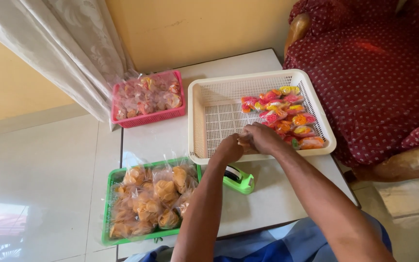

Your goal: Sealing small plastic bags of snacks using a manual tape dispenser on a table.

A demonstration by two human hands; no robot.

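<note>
From the head camera, both bare forearms reach forward and meet over the near rim of a cream, square, perforated plastic basket. The left hand is curled, knuckles up, fingers pressed against the right hand, which closes over a small packet between them; the packet itself is mostly hidden. Just beyond the right hand lie colourful sealed snack packets in the basket. Below the left wrist sits a lime-green plastic tape dispenser. Left of that arm stands a green tray of orange snack bags; farther off, a pink tray.
</note>
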